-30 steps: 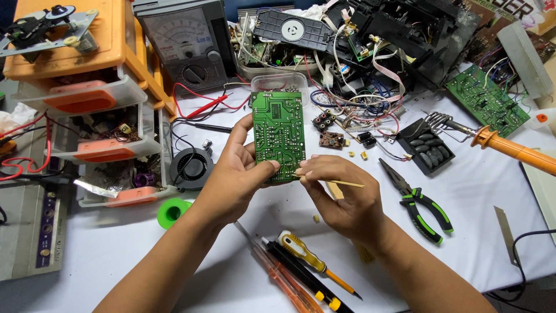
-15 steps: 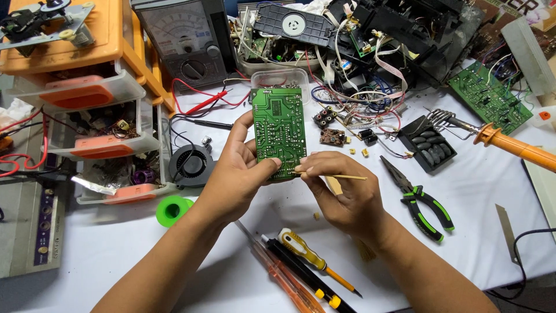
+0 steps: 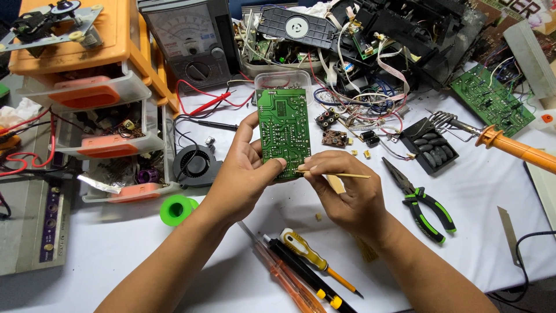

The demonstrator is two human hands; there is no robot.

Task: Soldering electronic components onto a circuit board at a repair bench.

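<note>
Not much has changed since the last look: your left hand [image 3: 246, 174] still holds the green circuit board [image 3: 283, 132] upright above the counter [image 3: 480, 232], solder side toward you, and the board has barely shifted. Your fingers [image 3: 246, 124] reach up its left edge while the thumb presses on its lower corner, so that hand is closed on the board. Your right hand [image 3: 347, 194] stays just beside it, fingers pinched narrow around a thin wooden stick [image 3: 336, 174], with its tip touching the board's lower right edge as before. Behind the board sits a clear plastic container [image 3: 284, 80], partly hidden by it. To the right of the board lie small loose component modules [image 3: 333, 138] and a tangle of wires [image 3: 370, 101]. Further right you have a black tray of dark pads [image 3: 431, 148], a soldering iron with an orange handle [image 3: 515, 149] and green-handled pliers [image 3: 425, 206], all well apart from your hands. A second green circuit board [image 3: 489, 98] lies at the far right. On your left stand the orange drawer cabinet [image 3: 98, 87], an analog multimeter [image 3: 191, 43] with red and black probe leads [image 3: 208, 107], a small black fan [image 3: 194, 163] and a green roll of tape [image 3: 176, 208]. Between your forearms, near the counter's front edge, lie several screwdrivers [image 3: 307, 264], and your arms cover part of them.
</note>
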